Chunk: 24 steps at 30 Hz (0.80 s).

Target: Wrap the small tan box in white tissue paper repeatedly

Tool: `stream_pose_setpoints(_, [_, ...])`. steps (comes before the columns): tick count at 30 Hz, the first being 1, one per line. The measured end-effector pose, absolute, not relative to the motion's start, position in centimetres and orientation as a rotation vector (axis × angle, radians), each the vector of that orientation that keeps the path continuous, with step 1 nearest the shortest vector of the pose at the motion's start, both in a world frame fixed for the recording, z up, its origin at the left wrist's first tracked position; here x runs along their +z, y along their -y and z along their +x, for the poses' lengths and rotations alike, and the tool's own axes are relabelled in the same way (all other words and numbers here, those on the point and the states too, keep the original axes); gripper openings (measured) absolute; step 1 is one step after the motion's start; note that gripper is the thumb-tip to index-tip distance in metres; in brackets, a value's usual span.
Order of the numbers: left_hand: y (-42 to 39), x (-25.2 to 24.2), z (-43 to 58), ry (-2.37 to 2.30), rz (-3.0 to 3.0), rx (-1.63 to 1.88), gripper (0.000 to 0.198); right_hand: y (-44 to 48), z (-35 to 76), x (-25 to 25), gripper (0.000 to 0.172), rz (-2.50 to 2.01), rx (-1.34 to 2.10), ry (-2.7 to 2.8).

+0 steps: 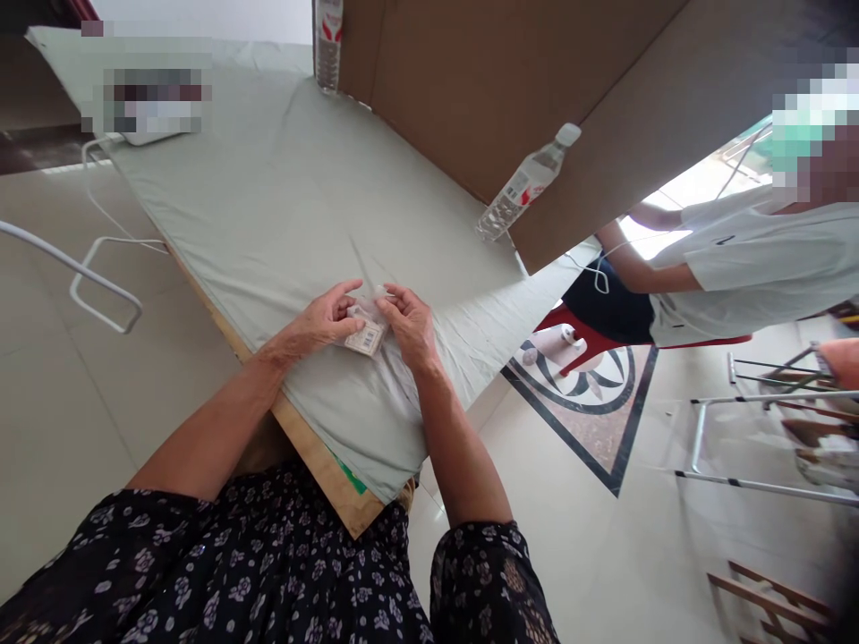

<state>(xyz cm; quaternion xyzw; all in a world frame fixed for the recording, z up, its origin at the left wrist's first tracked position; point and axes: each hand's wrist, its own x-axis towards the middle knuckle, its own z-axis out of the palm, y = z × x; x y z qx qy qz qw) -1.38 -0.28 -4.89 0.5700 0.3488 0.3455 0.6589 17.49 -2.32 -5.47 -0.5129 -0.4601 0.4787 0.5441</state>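
Observation:
Near the front corner of the cloth-covered table (268, 197), both of my hands are at a small flat packet with a printed barcode (368, 340). The packet looks pale, with see-through plastic about its upper part. My left hand (328, 317) has its thumb over the packet's left side, fingers curled around behind. My right hand (409, 326) pinches at the plastic by the packet's upper right edge, thumb against index finger. What the packet contains cannot be made out.
A large cardboard panel (470, 89) stands on the table, with a water bottle (523, 188) before it and another bottle (328, 49) at its far end. A white device (161, 123) lies far left. A person in a white shirt (752, 259) sits at right.

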Motion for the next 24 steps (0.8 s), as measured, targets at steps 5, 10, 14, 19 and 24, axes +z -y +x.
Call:
stream_pose_setpoints(5, [0.2,-4.7,-1.4,-0.817,1.291,0.757,0.090,1.9,16.5,-4.7,0.034,-1.185,1.059,1.098])
stream_pose_setpoints(10, [0.3,-4.5,-1.3,-0.816,1.287,0.773,0.089,2.9,16.2,-3.9,0.015,-1.202,1.011,1.184])
stream_pose_setpoints(14, [0.4,-4.6,-1.2,-0.837,1.341,0.798,0.084,3.9,16.3,-3.7,0.009,-1.275,0.854,1.342])
stream_pose_setpoints(19, [0.7,-5.1,-1.0,-0.889,1.497,0.855,0.069,5.1,16.9,-3.5,0.009,-1.322,0.613,1.600])
stream_pose_setpoints(24, [1.3,-5.3,-0.6,-0.930,1.600,0.897,0.064,7.0,17.2,-3.3,0.015,-1.365,0.345,1.964])
